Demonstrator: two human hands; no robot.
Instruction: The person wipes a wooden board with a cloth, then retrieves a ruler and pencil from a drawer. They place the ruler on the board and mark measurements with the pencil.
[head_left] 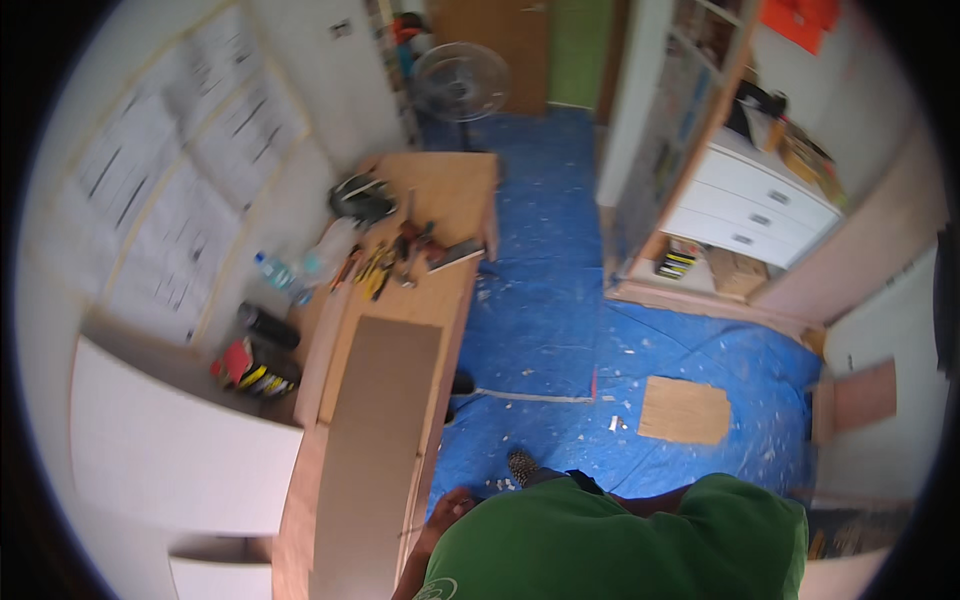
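My left hand (pixel 454 508) is low in the middle, beside the workbench's edge, fingers curled; what they hold, if anything, I cannot make out. A long grey-brown board (pixel 375 390) lies along the wooden workbench (pixel 455 175). Beyond it are yellow-handled tools (pixel 375 268), a dark metal-bladed tool (pixel 455 253), a dark bag (pixel 360 200) and a water bottle (pixel 275 270). My right hand is hidden behind my green-shirted body.
Blue sheeting (pixel 535 330) covers the floor, with a cardboard piece (pixel 683 408) and scattered scraps. A standing fan (pixel 460 80) is at the back near a wooden door (pixel 510 50). A white drawer unit (pixel 750 195) is at right, white panels (pixel 180 430) at left.
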